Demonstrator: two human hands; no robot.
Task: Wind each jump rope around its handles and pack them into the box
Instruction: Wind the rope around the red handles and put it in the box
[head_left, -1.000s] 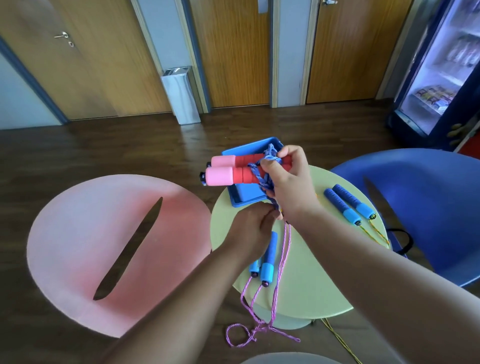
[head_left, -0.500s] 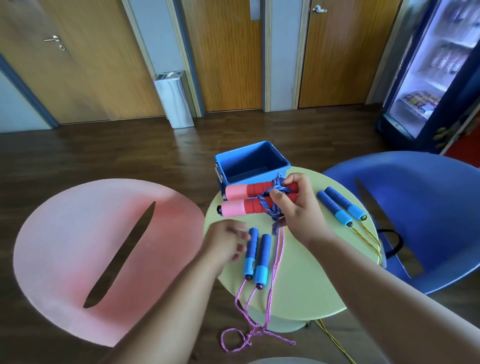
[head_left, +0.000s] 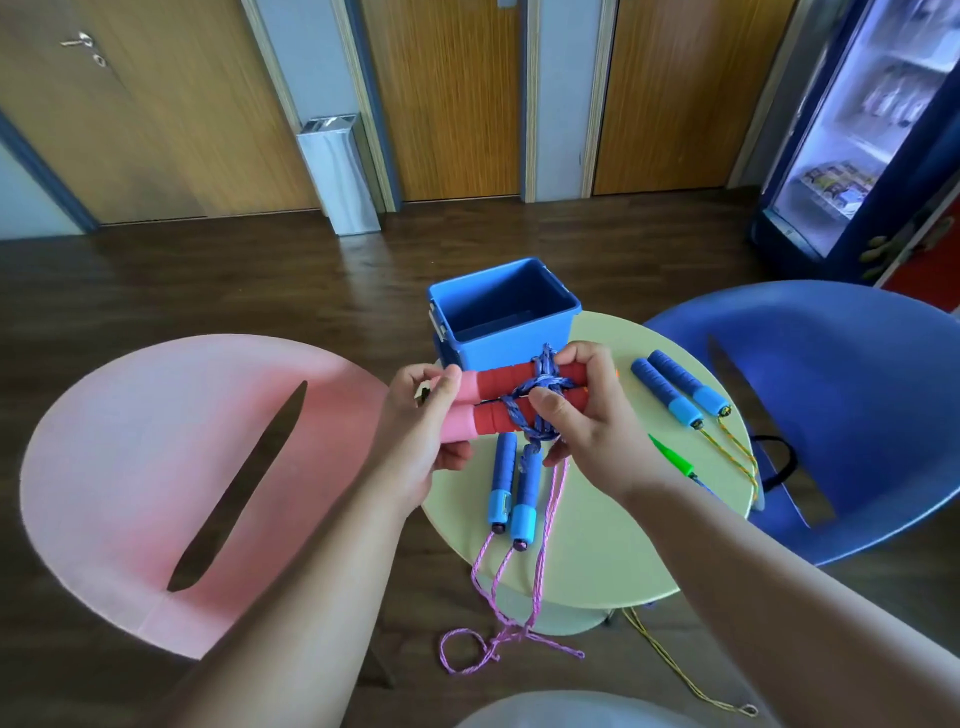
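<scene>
chairs, one pink chair (head_left: 156, 467) at left and one blue chair (head_left: 831, 389) at right, flank a round pale-green table (head_left: 597, 551) with an open blue box (head_left: 511, 349) at its far edge. just before the box the left hand (head_left: 421, 431) grips the pink ends of the red-and-pink handles (head_left: 498, 382), while the right hand (head_left: 587, 415) pinches the blue cord (head_left: 543, 387) wound round them. below the hands on the table lies a pink-corded rope (head_left: 501, 483); at right, a yellow-corded rope (head_left: 675, 389).

left grip (head_left: 421, 434) holds pink ends of red handles (head_left: 498, 382) | right grip (head_left: 589, 415) pinches blue rope (head_left: 540, 402) wound round them | open blue box (head_left: 498, 348) just behind, on counter (head_left: 597, 525)
</scene>
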